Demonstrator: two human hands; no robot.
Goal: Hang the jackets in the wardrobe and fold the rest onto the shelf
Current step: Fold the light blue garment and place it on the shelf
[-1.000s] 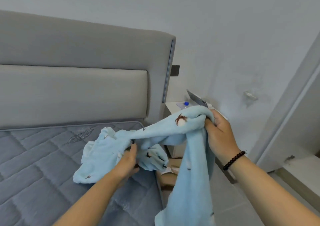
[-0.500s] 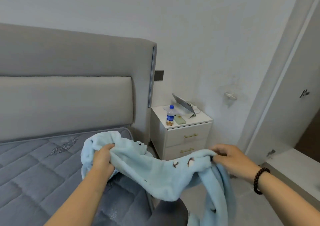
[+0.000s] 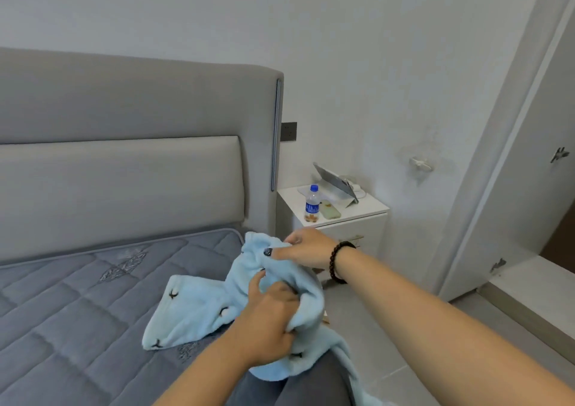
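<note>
Now the light blue fleece garment (image 3: 193, 312) is bunched between both hands: its upper edge is pinched by the right hand (image 3: 306, 248), while a fold just below is gripped in the curled left hand (image 3: 267, 321). To the left, its loose end is spread on the mattress (image 3: 77, 312).

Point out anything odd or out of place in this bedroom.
The mattress is bare, with no sheet. The light blue garment, gripped by the left hand and right hand, trails off the bed edge toward the floor.
</note>
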